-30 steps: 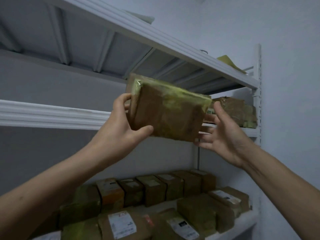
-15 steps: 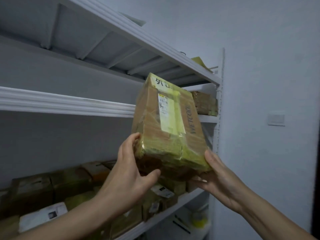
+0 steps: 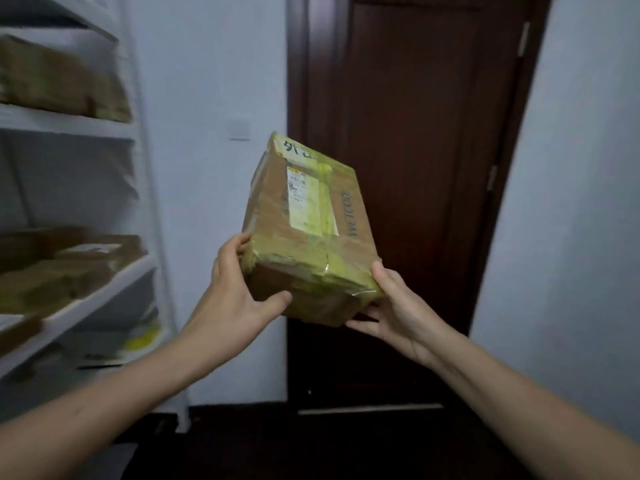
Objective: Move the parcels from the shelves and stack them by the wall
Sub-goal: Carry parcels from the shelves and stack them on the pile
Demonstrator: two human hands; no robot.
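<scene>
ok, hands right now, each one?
Left hand: gripping the parcel at its near left corner.
Right hand: holding the same parcel from under its right corner.

Brown cardboard parcel (image 3: 304, 237), matt, wrapped w/ glossy yellowish plastic tape, wrinkled at the corners. Its paper label (image 3: 304, 202): white, matt. Dark wood door (image 3: 415, 150), smooth, slight sheen. Painted wall (image 3: 207, 64), matt, pale. White shelves (image 3: 69, 128), smooth, look like painted metal. On them, shelved parcels (image 3: 59, 81): brown cardboard w/ some yellow tape, too blurred for more.
</scene>
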